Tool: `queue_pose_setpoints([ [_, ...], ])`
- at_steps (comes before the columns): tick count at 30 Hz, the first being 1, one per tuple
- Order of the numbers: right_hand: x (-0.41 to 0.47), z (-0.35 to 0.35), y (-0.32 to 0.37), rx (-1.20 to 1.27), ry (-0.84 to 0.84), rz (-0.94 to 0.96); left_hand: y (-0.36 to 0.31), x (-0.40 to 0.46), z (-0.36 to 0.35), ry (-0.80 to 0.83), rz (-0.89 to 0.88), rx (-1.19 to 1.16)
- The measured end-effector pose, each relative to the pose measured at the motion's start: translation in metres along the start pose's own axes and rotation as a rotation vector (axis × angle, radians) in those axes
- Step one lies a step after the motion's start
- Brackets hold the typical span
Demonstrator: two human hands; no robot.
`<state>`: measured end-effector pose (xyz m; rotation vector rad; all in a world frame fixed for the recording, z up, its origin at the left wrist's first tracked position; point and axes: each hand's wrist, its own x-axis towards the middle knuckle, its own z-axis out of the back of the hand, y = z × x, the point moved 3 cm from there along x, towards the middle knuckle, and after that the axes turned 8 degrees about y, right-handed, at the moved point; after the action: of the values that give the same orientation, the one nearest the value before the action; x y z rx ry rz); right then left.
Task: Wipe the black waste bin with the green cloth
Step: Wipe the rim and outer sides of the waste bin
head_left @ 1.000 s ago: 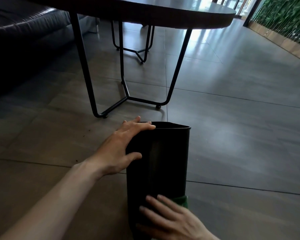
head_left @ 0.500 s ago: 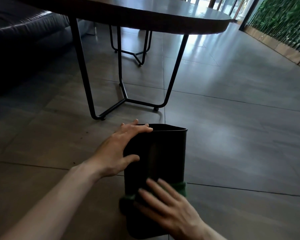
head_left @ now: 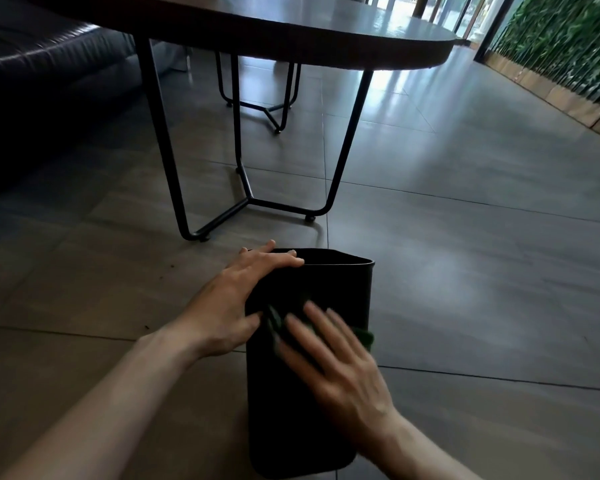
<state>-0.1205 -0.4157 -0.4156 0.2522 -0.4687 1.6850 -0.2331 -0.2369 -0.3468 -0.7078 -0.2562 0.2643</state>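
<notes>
The black waste bin [head_left: 340, 289] lies on its side on the tiled floor, its open mouth pointing away from me. My left hand [head_left: 236, 299] rests flat on the bin's left side near the rim, fingers straight and thumb against the wall. My right hand [head_left: 329, 355] presses the green cloth [head_left: 363, 336] against the bin's upper face with spread, straight fingers. Only the cloth's edges show, left of my fingertips and at the bin's right edge; the hand is motion-blurred.
A dark round table [head_left: 291, 29] on thin black metal legs [head_left: 163, 143] stands just beyond the bin. A dark sofa [head_left: 39, 74] fills the far left. A green plant wall [head_left: 568, 43] runs along the right. Grey floor tiles [head_left: 482, 271] stretch to the right.
My right hand has slid the green cloth up the bin from its bottom end toward the middle. My left hand has stayed on the bin's side.
</notes>
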Motion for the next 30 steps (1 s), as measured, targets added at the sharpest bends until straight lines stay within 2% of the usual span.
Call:
queue_pose_setpoints([
  [3,-0.047,-0.011,0.017,-0.114,0.125,0.192,-0.001,0.0,-0.001,0.023,0.026,-0.001],
  [5,-0.054,-0.005,0.011,-0.115,0.153,0.218,-0.002,0.001,-0.002,0.03,0.025,-0.008],
  [10,0.012,0.024,-0.028,0.06,-0.024,-0.164,-0.001,0.001,-0.001,0.002,-0.001,-0.002],
  [12,0.034,0.025,-0.027,0.061,-0.049,-0.209,-0.001,0.0,-0.002,0.0,-0.007,-0.013],
  [16,0.007,0.006,0.001,-0.014,-0.001,-0.02,0.0,0.0,-0.001,0.012,-0.011,0.0],
  [19,-0.039,-0.009,0.025,-0.133,0.132,0.199,-0.001,-0.001,-0.002,0.023,0.013,-0.004],
  [21,-0.051,-0.007,0.028,-0.169,0.185,0.237,-0.001,-0.001,-0.001,0.035,0.025,-0.016],
  [23,-0.039,0.005,0.015,-0.062,0.104,0.109,-0.001,-0.001,0.0,0.029,0.026,-0.018],
  [25,-0.012,0.02,-0.003,0.062,0.005,-0.105,-0.002,0.0,-0.002,0.016,0.002,-0.008],
  [27,0.018,0.029,-0.014,0.102,-0.054,-0.246,-0.001,0.0,-0.002,0.001,-0.012,-0.006],
  [30,0.037,0.028,-0.016,0.099,-0.06,-0.27,0.0,0.001,-0.001,-0.007,-0.005,-0.009],
])
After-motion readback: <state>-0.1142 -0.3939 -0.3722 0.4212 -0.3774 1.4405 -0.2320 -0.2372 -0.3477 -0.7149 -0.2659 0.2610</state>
